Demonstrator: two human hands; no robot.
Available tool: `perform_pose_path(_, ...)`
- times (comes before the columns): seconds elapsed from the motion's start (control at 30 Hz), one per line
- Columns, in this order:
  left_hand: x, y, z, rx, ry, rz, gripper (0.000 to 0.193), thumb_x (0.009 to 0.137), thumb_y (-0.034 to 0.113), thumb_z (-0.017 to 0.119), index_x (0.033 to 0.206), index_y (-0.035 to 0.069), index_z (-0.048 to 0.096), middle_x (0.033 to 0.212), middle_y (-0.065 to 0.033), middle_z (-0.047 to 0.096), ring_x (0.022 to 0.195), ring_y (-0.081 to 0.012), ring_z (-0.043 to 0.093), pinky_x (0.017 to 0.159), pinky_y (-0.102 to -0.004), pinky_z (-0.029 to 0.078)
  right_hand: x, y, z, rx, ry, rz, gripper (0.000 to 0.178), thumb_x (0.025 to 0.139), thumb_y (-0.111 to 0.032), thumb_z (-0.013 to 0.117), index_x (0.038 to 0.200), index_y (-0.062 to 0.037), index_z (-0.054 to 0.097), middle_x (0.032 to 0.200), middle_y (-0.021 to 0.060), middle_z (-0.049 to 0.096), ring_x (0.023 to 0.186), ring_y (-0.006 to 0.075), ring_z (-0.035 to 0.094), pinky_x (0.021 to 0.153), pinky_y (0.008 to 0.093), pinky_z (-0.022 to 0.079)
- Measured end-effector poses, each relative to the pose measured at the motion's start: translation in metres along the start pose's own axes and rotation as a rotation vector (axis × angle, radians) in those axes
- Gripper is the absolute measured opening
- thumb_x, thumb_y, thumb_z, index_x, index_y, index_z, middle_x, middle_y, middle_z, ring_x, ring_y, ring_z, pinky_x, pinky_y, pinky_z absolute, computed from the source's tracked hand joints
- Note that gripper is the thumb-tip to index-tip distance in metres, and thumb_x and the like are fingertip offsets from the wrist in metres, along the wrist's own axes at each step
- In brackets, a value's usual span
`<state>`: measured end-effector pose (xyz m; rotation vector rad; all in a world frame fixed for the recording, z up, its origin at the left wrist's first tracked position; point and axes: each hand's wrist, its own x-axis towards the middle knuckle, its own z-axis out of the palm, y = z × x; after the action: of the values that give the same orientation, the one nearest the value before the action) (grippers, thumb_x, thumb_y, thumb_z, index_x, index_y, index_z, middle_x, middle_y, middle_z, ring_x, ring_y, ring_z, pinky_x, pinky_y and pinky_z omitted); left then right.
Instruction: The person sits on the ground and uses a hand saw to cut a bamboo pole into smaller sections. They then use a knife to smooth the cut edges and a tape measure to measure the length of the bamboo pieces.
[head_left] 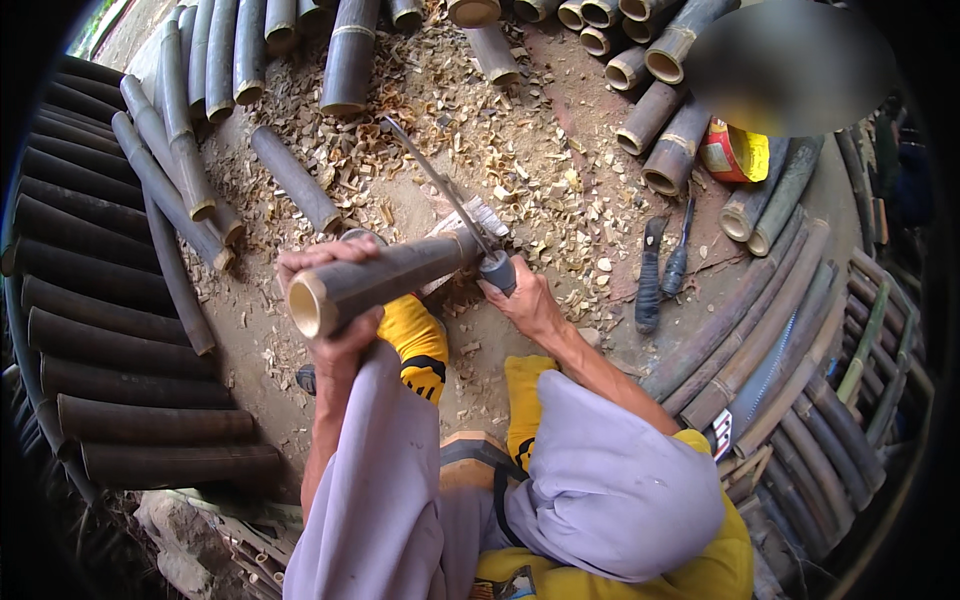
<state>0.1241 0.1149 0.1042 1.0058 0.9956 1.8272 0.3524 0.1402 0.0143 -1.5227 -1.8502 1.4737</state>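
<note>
A dark bamboo tube (385, 278) lies across my left hand (342, 342), whose fingers and thumb grip it near the pale cut end facing me. Its far end rests by a pale wooden block (487, 218) on the ground. My right hand (532, 302) is closed round the dark grey handle of a long-bladed knife (436, 178). The blade slants up and left from the handle, passing close to the tube's far end; whether it touches the tube I cannot tell. The block is partly hidden by the blade and tube.
Wood shavings (410, 160) cover the ground ahead. A single bamboo piece (295, 178) lies left of centre. Dark bamboo poles (110, 300) line the left side. To the right are a wrapped-handle tool (650, 275), a thin pointed tool (680, 255), a saw (768, 368) and a red-yellow packet (735, 155).
</note>
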Motion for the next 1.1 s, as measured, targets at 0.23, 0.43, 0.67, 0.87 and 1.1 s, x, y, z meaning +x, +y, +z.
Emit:
perform_pose_path(0.23,-0.004,0.010,-0.011,-0.033,0.025,-0.036,0.059,0.051,-0.001,0.066,0.105,0.008,0.044,0.098,-0.0127,0.061,0.099,-0.0306,0.059,0.100,-0.0540,0.039,-0.019,-0.047,-0.018,0.151,0.172,-0.230,0.039,0.084,-0.034,0.070,0.096,-0.0004,0.055,0.070,0.0157,0.063,0.069,0.0258,0.068,0.057,0.0364,0.051)
perform_pose_path(0.43,0.004,0.008,0.005,0.016,-0.048,-0.031,0.058,0.050,0.000,0.066,0.104,0.006,0.045,0.095,-0.0143,0.061,0.097,-0.0308,0.060,0.099,-0.0539,0.040,-0.004,0.014,-0.002,0.054,-0.032,0.013,0.038,0.083,-0.031,0.070,0.098,0.0010,0.056,0.074,0.0154,0.065,0.068,0.0262,0.068,0.056,0.0349,0.051)
perform_pose_path(0.67,-0.002,0.022,-0.006,-0.001,-0.013,-0.112,0.056,0.050,-0.003,0.066,0.102,0.005,0.047,0.095,-0.0145,0.061,0.098,-0.0314,0.060,0.102,-0.0536,0.039,-0.023,-0.046,-0.020,0.178,0.154,-0.254,0.038,0.085,-0.034,0.067,0.098,-0.0001,0.055,0.074,0.0141,0.065,0.067,0.0258,0.067,0.056,0.0353,0.052)
perform_pose_path(0.87,0.004,0.023,-0.006,-0.001,-0.072,-0.120,0.056,0.048,-0.005,0.064,0.101,0.005,0.048,0.095,-0.0151,0.062,0.098,-0.0310,0.061,0.101,-0.0522,0.039,0.005,0.008,-0.014,0.042,-0.118,0.121,0.040,0.083,-0.033,0.069,0.098,0.0006,0.054,0.073,0.0150,0.065,0.072,0.0260,0.069,0.060,0.0348,0.052)
perform_pose_path(1.1,-0.001,0.027,-0.021,0.105,-0.087,-0.177,0.053,0.047,-0.006,0.060,0.098,0.003,0.052,0.096,-0.0146,0.063,0.098,-0.0309,0.061,0.100,-0.0496,0.041,-0.016,-0.021,-0.020,0.115,0.052,-0.107,0.039,0.085,-0.035,0.068,0.097,-0.0013,0.054,0.072,0.0123,0.063,0.066,0.0214,0.065,0.059,0.0338,0.051)
